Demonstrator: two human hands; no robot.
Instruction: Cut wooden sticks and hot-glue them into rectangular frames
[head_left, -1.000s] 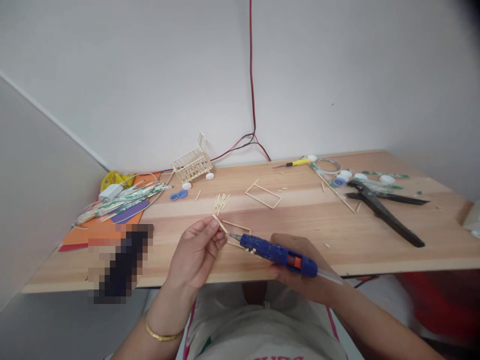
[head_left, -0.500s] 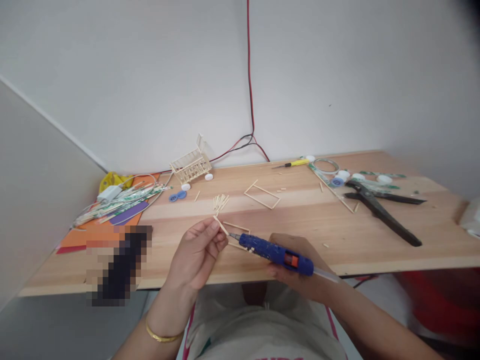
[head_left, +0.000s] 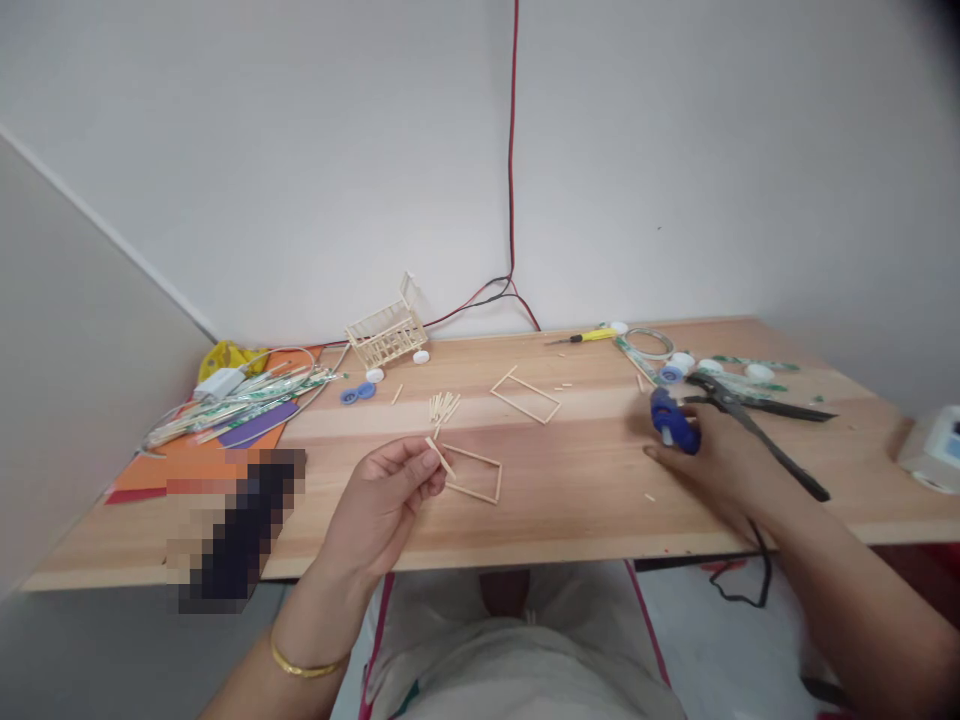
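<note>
Between thumb and fingers, my left hand (head_left: 394, 490) pinches a short wooden stick (head_left: 441, 458) over the front of the table. Just beyond its fingertips lies a rectangular stick frame (head_left: 480, 497), its left end hidden by the hand. Over on the right, my right hand (head_left: 712, 450) is wrapped round a blue glue gun (head_left: 675, 422), blurred a little and close to the pliers-like black cutters (head_left: 772, 450). A second stick frame (head_left: 541, 418) lies farther back, and a small pile of cut sticks (head_left: 444, 406) is beyond my left hand.
A small stick-built cart (head_left: 386, 330) with white cap wheels stands by the wall. Wrapped sticks and coloured paper (head_left: 176, 475) lie at left. A yellow-handled tool (head_left: 596, 335), bottle caps (head_left: 679, 365) and a white device (head_left: 934, 450) are at right.
My right hand has carried the glue gun away from the stick, rightward towards the cutters. My left hand still holds the stick in nearly the same place. The near frame shows more fully.
</note>
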